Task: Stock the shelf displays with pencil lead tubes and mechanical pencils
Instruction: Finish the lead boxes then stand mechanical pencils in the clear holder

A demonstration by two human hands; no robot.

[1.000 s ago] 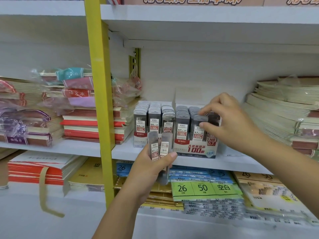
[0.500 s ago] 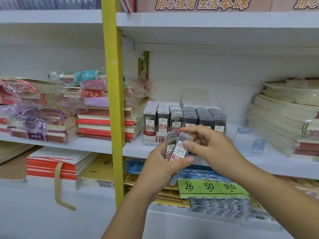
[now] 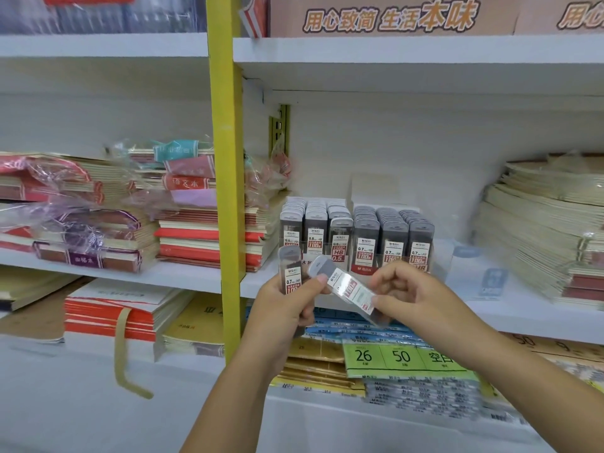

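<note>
Left grip [image 3: 284,308] is curled round a lead tube [image 3: 290,273] held upright, label "0.7", "100". Its thumb touches a second tube [image 3: 349,287], which is tilted with the cap up-left; red "100" is legible, the rest is lost to glare. Right grip [image 3: 411,295] pinches the tilted tube's lower end between thumb and fingers. Both tubes are in front of the middle shelf [image 3: 523,308] edge, just below two display boxes. 0.5 box [image 3: 313,237]: tubes marked "0.5 HB", "100", front one "HB 0.5". 0.7 box [image 3: 392,246], just beside it on the right: three rows marked "0.7 HB", "100". Brand print is too small to read surely. Carton [image 3: 389,18] on the top shelf: "用心致简 生活本味". Left of the yellow post [image 3: 225,191] are wrapped notebooks [image 3: 186,184], one band reading "语文本". On the lower shelf, a green pack [image 3: 402,356] is printed "26", "50", "空白". A pale stack [image 3: 549,230] sits right of the boxes.
</note>
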